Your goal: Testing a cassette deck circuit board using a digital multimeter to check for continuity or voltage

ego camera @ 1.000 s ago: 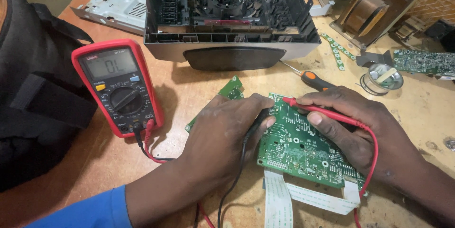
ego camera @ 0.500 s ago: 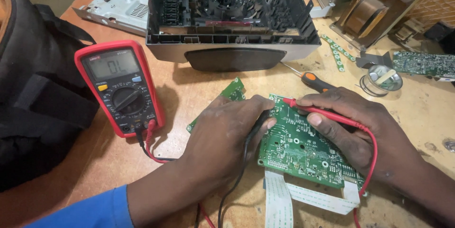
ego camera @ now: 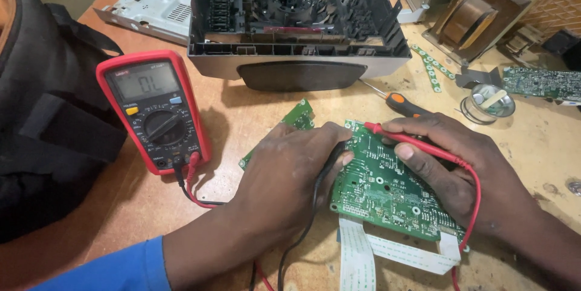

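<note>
A green circuit board (ego camera: pixel 387 191) lies on the wooden bench in front of me, white ribbon cables (ego camera: pixel 387 251) trailing from its near edge. My left hand (ego camera: pixel 290 176) grips the black test probe (ego camera: pixel 327 164), tip against the board's left edge. My right hand (ego camera: pixel 448 161) pinches the red test probe (ego camera: pixel 402 137), whose tip rests at the board's far corner. Both leads run back to a red multimeter (ego camera: pixel 154 109) lying face up at the left, its dial and grey screen visible.
An opened black device chassis (ego camera: pixel 296 25) stands behind the board. A small green board (ego camera: pixel 296 118) lies by my left hand. An orange-handled screwdriver (ego camera: pixel 402 104), solder spool (ego camera: pixel 490 100), transformer (ego camera: pixel 478 13), another board (ego camera: pixel 538 82), a metal plate (ego camera: pixel 151 6) and a black bag (ego camera: pixel 42 115) surround the spot.
Both hands hold the probes on the board much as before; the view has shifted slightly, nothing else has visibly moved.
</note>
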